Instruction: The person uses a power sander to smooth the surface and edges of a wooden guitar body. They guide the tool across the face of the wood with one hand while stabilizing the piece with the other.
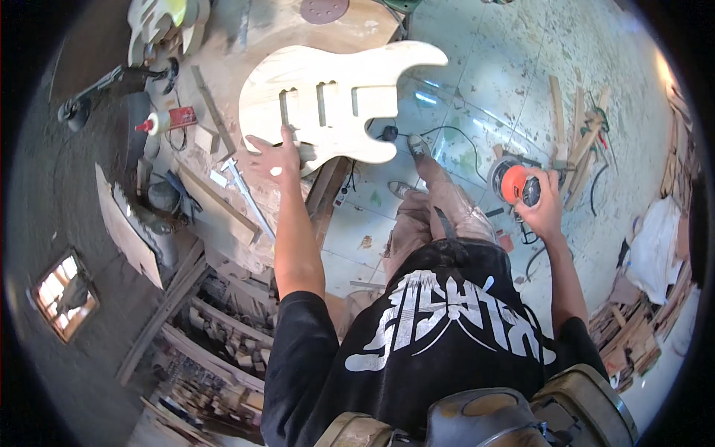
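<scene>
A pale wooden electric-guitar body (339,123) with three routed pickup slots lies at the bench's edge, its horns reaching out over the floor. My left hand (274,160) rests palm down on its near-left edge, fingers spread on the wood. Off to the right and away from the guitar body, my right hand (547,205) grips an orange and black orbital sander (512,184). The fingers wrap round the sander's head, and its round pad side faces up and left. A dark cord (469,138) runs along the floor between the sander and the bench.
On the bench lie a caliper (249,197), a glue bottle (154,124), wood strips (216,201) and a brown sanding disc (325,9). Another guitar body (165,26) stands far left. Clamped wood pieces (585,141) lie at right; shelves of offcuts (223,320) fill the lower left.
</scene>
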`<state>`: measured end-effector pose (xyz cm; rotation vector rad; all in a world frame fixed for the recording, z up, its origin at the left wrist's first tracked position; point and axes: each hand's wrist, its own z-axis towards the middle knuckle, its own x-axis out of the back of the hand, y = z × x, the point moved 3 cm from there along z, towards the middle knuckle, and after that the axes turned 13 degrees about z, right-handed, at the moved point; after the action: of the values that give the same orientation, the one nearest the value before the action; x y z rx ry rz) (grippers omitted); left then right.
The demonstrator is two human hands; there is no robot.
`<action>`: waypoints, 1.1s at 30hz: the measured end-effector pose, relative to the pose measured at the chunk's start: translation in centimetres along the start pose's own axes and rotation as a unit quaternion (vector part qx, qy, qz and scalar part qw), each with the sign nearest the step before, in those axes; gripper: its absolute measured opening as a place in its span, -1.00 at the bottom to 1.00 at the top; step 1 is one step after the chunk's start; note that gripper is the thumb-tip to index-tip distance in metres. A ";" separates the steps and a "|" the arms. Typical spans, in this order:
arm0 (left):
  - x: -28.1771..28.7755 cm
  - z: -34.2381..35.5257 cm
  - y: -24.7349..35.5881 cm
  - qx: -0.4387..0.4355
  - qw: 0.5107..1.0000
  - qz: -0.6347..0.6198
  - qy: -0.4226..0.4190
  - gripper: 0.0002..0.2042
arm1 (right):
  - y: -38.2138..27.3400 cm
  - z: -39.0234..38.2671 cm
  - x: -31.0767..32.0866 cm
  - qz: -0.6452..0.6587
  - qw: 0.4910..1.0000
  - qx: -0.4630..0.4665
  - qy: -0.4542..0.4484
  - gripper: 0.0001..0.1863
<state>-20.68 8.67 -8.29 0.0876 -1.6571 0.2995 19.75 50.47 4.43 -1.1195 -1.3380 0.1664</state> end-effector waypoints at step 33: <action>2.7 -7.2 0.5 0.130 0.982 -0.092 -0.101 0.14 | -12.3 8.2 -5.4 0.012 0.991 0.130 -0.025 -0.35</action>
<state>-14.12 11.26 -5.10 0.4778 -1.7891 0.3740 5.40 45.07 8.20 -0.9169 -1.3058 0.3785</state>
